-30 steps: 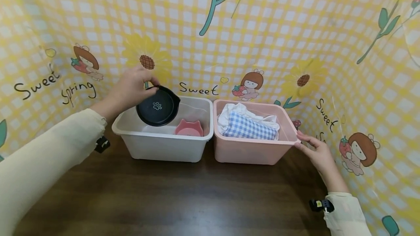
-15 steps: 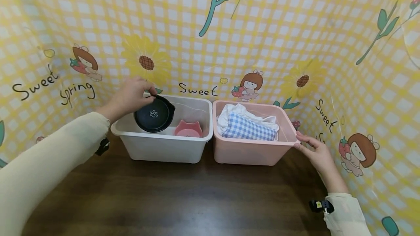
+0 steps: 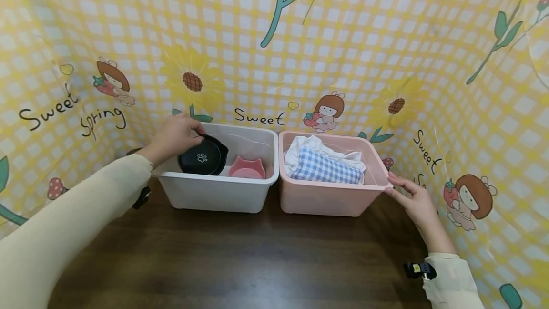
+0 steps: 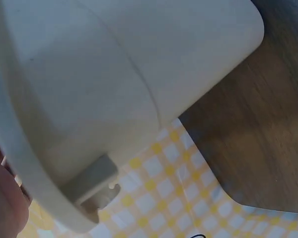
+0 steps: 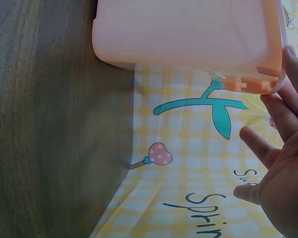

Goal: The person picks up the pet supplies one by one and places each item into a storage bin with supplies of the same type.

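My left hand (image 3: pixel 173 136) pinches the upper rim of a black pet bowl (image 3: pixel 195 163) between thumb and fingers. This bowl, with a white paw print and a pointed ear, is tilted inside the white bin (image 3: pixel 214 194). To its right in that bin lies a pink cat-eared pet bowl (image 3: pixel 247 168). My right hand (image 3: pixel 415 202) holds the right corner of the pink bin (image 3: pixel 330 200), thumb and forefinger at its rim and the other fingers spread. In the left wrist view the white bin's outer wall (image 4: pixel 114 74) hides the black bowl.
A folded cloth (image 3: pixel 328 163), blue-checked with white edges, lies in the pink bin. Both bins stand side by side on a dark wooden table (image 3: pixel 257 261). Behind and beside them hangs a yellow-checked sheet (image 3: pixel 274 70) with printed flowers and figures.
My left hand has lowered the black pet bowl deeper into the white bin. My right hand has stayed at the pink bin's corner.
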Motion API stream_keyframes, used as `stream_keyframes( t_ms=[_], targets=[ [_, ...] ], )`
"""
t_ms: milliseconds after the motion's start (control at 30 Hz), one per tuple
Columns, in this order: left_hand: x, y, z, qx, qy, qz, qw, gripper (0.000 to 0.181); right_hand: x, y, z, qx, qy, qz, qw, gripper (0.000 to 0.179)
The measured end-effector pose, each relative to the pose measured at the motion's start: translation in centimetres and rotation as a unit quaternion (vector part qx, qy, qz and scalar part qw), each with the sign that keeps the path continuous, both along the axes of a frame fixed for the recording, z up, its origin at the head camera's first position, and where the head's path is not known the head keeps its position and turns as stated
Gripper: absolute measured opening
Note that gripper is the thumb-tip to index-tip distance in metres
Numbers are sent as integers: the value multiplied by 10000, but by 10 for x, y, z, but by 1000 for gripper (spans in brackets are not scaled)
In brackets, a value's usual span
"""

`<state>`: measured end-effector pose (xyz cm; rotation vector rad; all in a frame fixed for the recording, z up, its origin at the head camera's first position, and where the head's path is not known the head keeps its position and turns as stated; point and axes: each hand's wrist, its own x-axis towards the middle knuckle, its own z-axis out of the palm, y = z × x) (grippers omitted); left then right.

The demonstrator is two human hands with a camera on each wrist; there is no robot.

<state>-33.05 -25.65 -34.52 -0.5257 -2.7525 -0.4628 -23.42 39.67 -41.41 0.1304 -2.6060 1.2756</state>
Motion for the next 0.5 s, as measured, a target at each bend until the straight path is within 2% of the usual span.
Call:
stream_keyframes(
  t_ms=[167, 400, 500],
  targets=[
    [-6, -1, -8, -106, -54, -43, 9999, 10, -1, 0, 0, 63, -2, -20, 10000, 55],
    [-11, 0, -12, -366, -121, -247, 9990, 12, 0, 1, -1, -30, -17, 43, 10000, 54],
    [-16, -3, -18, -309, -148, -329, 9989, 12, 0, 1, -2, -40, 8, 58, 10000, 53]
  ],
)
